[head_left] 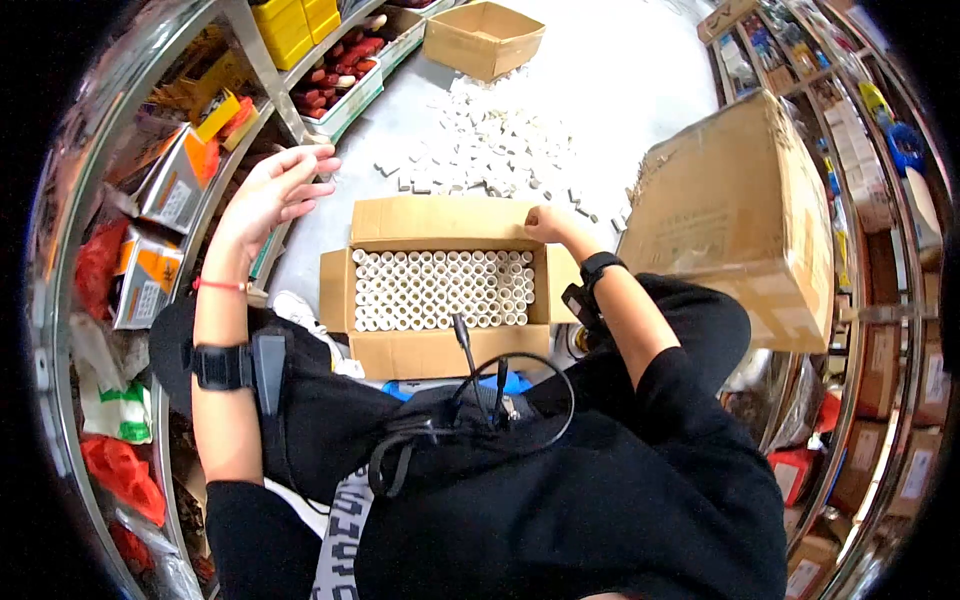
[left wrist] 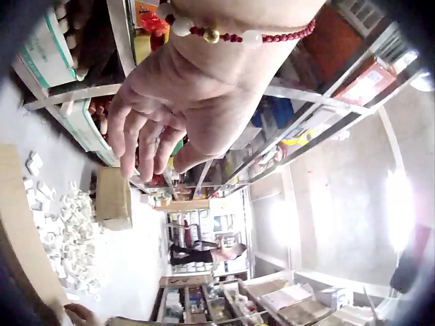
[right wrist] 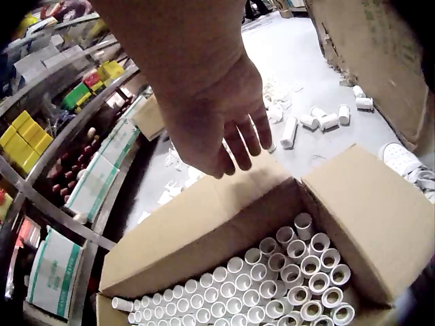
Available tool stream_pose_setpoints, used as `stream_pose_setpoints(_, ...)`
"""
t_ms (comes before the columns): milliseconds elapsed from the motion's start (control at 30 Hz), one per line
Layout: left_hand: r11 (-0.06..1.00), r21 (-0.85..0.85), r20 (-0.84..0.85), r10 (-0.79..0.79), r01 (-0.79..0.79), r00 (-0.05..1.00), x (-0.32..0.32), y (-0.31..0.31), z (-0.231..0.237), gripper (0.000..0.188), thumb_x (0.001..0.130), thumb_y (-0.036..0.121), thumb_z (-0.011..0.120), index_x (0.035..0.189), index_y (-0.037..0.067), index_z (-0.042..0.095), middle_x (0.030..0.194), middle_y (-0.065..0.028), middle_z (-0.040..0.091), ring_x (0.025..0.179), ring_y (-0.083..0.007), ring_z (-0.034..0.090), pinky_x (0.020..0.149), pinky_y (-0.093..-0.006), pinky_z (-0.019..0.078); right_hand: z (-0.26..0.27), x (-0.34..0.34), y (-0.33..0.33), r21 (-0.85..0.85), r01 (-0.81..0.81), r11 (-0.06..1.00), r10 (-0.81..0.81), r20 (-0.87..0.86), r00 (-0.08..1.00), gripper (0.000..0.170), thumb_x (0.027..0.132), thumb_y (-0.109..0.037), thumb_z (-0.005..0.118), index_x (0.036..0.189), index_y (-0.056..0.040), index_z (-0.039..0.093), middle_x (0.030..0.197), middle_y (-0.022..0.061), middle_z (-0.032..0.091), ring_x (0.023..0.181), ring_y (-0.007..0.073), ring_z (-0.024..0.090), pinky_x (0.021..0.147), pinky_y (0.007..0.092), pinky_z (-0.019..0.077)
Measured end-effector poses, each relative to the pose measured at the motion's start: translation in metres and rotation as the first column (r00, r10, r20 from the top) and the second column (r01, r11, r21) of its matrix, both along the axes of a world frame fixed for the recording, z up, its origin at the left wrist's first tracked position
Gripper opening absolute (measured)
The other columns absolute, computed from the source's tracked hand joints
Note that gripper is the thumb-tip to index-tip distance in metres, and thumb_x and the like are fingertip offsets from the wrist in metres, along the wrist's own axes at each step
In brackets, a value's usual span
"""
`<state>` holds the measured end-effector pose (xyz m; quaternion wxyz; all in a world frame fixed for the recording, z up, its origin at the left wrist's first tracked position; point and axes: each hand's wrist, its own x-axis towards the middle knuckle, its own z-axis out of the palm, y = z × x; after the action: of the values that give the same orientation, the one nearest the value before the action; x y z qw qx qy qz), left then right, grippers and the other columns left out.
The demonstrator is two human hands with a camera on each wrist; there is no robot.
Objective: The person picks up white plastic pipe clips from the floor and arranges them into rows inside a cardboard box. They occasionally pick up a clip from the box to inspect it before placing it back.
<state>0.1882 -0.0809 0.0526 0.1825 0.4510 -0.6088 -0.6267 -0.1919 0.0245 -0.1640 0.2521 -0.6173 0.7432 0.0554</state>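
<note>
An open cardboard box (head_left: 400, 355) stands before the person, with white tubes (head_left: 430, 290) upright in close rows inside. Raised to the box's upper left, the left hand (head_left: 275, 195) has its fingers loosely spread and holds nothing; the left wrist view shows that hand (left wrist: 183, 102) palm side, clear of any object. The right hand (head_left: 550, 225) is at the right end of the far flap (head_left: 430, 220). In the right wrist view this hand (right wrist: 217, 115) hangs over the flap (right wrist: 204, 210), fingers fairly straight, nothing visible in them; whether it touches the flap I cannot tell.
Loose white pieces (head_left: 510, 140) lie scattered on the floor beyond the box, below a smaller carton (head_left: 480, 45). A large carton (head_left: 720, 220) stands at the right. Stocked shelves line both sides; a distant person (left wrist: 197, 255) shows in the left wrist view.
</note>
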Motion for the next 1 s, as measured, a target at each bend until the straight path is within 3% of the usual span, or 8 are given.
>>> stream_pose_setpoints(200,0.998,-0.003,0.075,-0.069,0.070,0.995,-0.014,-0.022,-0.019,0.031,0.086,0.025,0.046,0.113,0.010,0.049,0.103,-0.0002,0.056,0.083,-0.0068,0.053,0.070,-0.0196,0.0386,-0.066,-0.010,-0.048,-0.458,0.238,0.856,-0.247,0.042,0.968,0.030,0.068,-0.023,0.061,0.086,0.0002,0.054,0.090,0.0205,0.054,0.084,0.0348,0.052,0.075,0.0383,0.0426)
stream_pose_setpoints(367,0.997,0.070,0.088,0.003,-0.009,0.996,-0.015,-0.039,-0.028,0.028,0.085,0.019,0.047,0.110,0.005,0.051,0.100,-0.0032,0.057,0.082,-0.0077,0.052,0.068,-0.0197,0.0375,-0.095,-0.009,-0.083,-0.313,0.397,0.863,-0.416,0.007,0.909,0.047,0.059,-0.037,0.069,0.080,0.0028,0.056,0.082,0.0203,0.058,0.077,0.0325,0.056,0.069,0.0376,0.0451)
stream_pose_setpoints(533,0.999,-0.008,0.071,-0.052,0.053,0.996,-0.006,-0.048,-0.042,0.031,0.086,0.021,0.045,0.114,0.006,0.048,0.103,-0.0025,0.055,0.086,-0.0088,0.052,0.070,-0.0199,0.0381,-0.114,-0.003,-0.088,-0.316,0.390,0.865,-0.446,-0.125,0.886,0.030,0.061,-0.032,0.066,0.069,-0.0030,0.063,0.070,0.0169,0.061,0.067,0.0305,0.060,0.064,0.0382,0.0476)
stream_pose_setpoints(600,0.997,-0.070,0.087,-0.037,0.043,0.996,0.000,-0.049,-0.042,0.034,0.086,0.024,0.045,0.114,0.006,0.048,0.104,-0.0027,0.055,0.086,-0.0090,0.052,0.070,-0.0201,0.0383,-0.091,0.010,-0.096,-0.293,0.403,0.867,-0.440,-0.075,0.895,0.031,0.063,-0.030,0.066,0.073,-0.0010,0.063,0.069,0.0160,0.061,0.065,0.0280,0.061,0.062,0.0357,0.0483)
stream_pose_setpoints(700,0.980,-0.190,0.064,-0.045,0.057,0.997,0.010,-0.050,-0.044,0.033,0.085,0.025,0.046,0.113,0.007,0.050,0.102,-0.0020,0.056,0.085,-0.0083,0.051,0.071,-0.0199,0.0383,-0.045,0.054,-0.108,-0.499,0.141,0.855,-0.008,0.259,0.966,0.027,0.066,-0.021,0.067,0.078,0.0020,0.061,0.065,0.0126,0.061,0.058,0.0195,0.060,0.057,0.0270,0.0481)
stream_pose_setpoints(800,0.974,-0.219,0.039,-0.060,0.067,0.997,0.018,-0.049,-0.044,0.033,0.085,0.027,0.047,0.112,0.008,0.051,0.102,-0.0015,0.057,0.085,-0.0076,0.050,0.072,-0.0199,0.0383,0.006,0.139,-0.095,-0.282,-0.091,0.955,0.237,0.541,0.807,0.026,0.066,-0.019,0.066,0.081,0.0020,0.061,0.063,0.0095,0.061,0.054,0.0125,0.057,0.052,0.0262,0.0463)
stream_pose_setpoints(867,0.963,-0.259,0.043,-0.062,0.071,0.997,0.019,-0.047,-0.040,0.033,0.084,0.027,0.047,0.111,0.008,0.051,0.101,-0.0014,0.057,0.085,-0.0077,0.051,0.072,-0.0203,0.0386,-0.016,0.182,-0.078,-0.001,-0.252,0.968,0.203,0.594,0.778,0.029,0.067,-0.026,0.066,0.079,0.0000,0.062,0.062,0.0058,0.060,0.051,0.0091,0.054,0.049,0.0234,0.0432)
stream_pose_setpoints(1000,0.957,-0.290,0.002,-0.032,0.032,0.999,0.025,-0.043,-0.034,0.030,0.084,0.023,0.049,0.107,0.005,0.054,0.097,-0.0032,0.058,0.082,-0.0090,0.052,0.073,-0.0210,0.0408,-0.067,0.241,-0.065,0.518,-0.049,0.854,-0.325,0.603,0.728,0.037,0.074,-0.036,0.060,0.061,-0.0015,0.061,0.052,0.0041,0.056,0.045,0.0080,0.052,0.042,0.0200,0.0407)
